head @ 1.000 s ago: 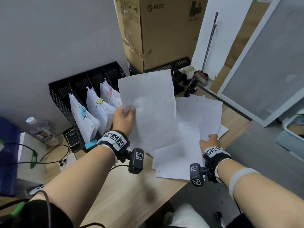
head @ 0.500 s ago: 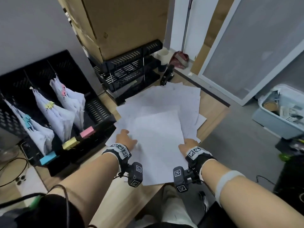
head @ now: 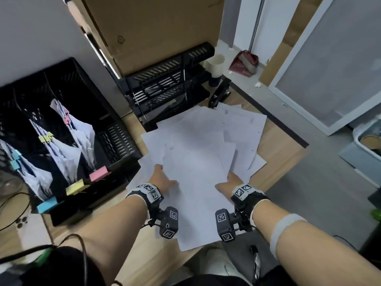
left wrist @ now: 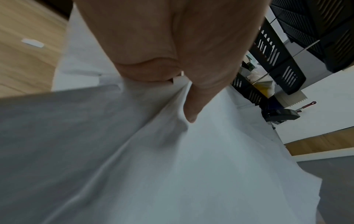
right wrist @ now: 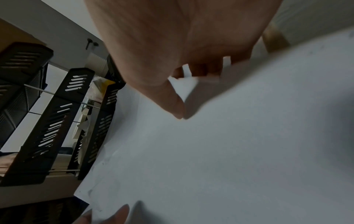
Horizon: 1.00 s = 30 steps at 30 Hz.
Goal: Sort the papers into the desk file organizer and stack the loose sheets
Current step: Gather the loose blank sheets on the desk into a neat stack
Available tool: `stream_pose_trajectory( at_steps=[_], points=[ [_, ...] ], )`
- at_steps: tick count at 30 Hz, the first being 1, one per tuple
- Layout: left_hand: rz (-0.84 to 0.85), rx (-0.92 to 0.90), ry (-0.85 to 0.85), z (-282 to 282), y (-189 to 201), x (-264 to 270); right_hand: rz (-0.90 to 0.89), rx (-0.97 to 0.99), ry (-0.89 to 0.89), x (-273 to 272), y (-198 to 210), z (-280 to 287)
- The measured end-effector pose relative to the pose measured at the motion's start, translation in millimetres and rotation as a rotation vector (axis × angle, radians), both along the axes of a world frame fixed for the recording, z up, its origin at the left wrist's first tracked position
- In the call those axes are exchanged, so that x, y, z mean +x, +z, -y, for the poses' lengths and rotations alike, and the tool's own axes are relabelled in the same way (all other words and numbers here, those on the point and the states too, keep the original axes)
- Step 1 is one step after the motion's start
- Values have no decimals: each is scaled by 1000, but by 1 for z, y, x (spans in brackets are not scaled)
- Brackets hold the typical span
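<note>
Loose white sheets (head: 206, 153) lie fanned out on the wooden desk (head: 284, 153), some overhanging its near edge. My left hand (head: 162, 179) grips the left side of the top sheets (left wrist: 220, 151), thumb on top and fingers under the paper. My right hand (head: 229, 182) pinches their right side (right wrist: 239, 144) the same way. To the left stands the black mesh file organizer (head: 115, 139). Its slots hold clipped paper bundles (head: 82, 135), and pink, yellow and blue labels mark its front.
Behind the sheets stand stacked black letter trays (head: 169, 87) under a cardboard box (head: 152, 27). A black stapler (head: 219, 94) and a cup (head: 215, 68) sit at the back right. A phone (head: 22, 220) and cables lie at the lower left. The desk ends just right of the pile.
The sheet my left hand held up now lies on the pile. Both hands have come to the sides of the top sheets and hold them.
</note>
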<state>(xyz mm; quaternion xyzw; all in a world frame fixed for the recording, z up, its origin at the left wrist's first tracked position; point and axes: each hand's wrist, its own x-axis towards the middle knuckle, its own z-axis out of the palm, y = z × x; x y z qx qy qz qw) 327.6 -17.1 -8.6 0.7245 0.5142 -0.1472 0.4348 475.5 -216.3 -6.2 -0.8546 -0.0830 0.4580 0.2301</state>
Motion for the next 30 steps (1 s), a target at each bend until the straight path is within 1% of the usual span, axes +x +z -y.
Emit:
stream_pose_trajectory(
  at_steps=[2, 4, 5, 7, 9, 10, 11, 12, 13, 14, 16, 17, 19, 20, 21, 23, 25, 26, 28, 30],
  points=[
    [48, 4, 30, -1, 4, 6, 6, 74, -10, 7, 1, -6],
    [101, 28, 10, -3, 13, 14, 27, 166, -36, 17, 4, -9],
    [147, 36, 1, -4, 18, 19, 45, 210, -66, 23, 3, -10],
    [253, 11, 48, -4, 28, 31, 80, 265, -153, 38, 10, -9],
    [313, 17, 55, -3, 33, 49, 139, 237, -225, 53, 11, -3],
    [317, 18, 30, -2, 35, 59, 185, 177, -235, 60, 11, 1],
    [304, 12, 1, -1, 32, 68, 251, 83, -222, 66, 7, 5],
    [278, -4, -29, 1, 29, 76, 289, -24, -205, 71, 7, 8],
    [247, -18, -54, 3, 26, 84, 314, -92, -194, 76, 6, 12],
    [212, -7, -82, 5, 17, 89, 302, -128, -197, 79, 6, 14],
    [126, 53, -138, 6, -2, 96, 266, -121, -228, 82, 6, 17],
    [88, 86, -157, 7, -9, 99, 260, -90, -249, 83, 3, 17],
    [59, 128, -138, 10, -6, 104, 236, 20, -339, 84, 0, 15],
    [74, 124, -114, 11, -4, 107, 211, 57, -371, 83, 0, 13],
    [93, 83, -72, 10, -6, 109, 195, 89, -384, 85, -5, 11],
    [114, 4, -3, 9, -8, 112, 153, 98, -316, 85, -9, 8],
    [128, -33, 12, 8, -8, 112, 132, 117, -232, 84, -12, 6],
    [146, -50, 4, 7, -7, 111, 124, 148, -218, 83, -12, 6],
    [202, -79, -20, 4, -7, 107, 124, 221, -230, 81, -6, 6],
    [292, -147, 30, 1, -5, 99, 124, 274, -269, 83, 2, 7]
  ],
)
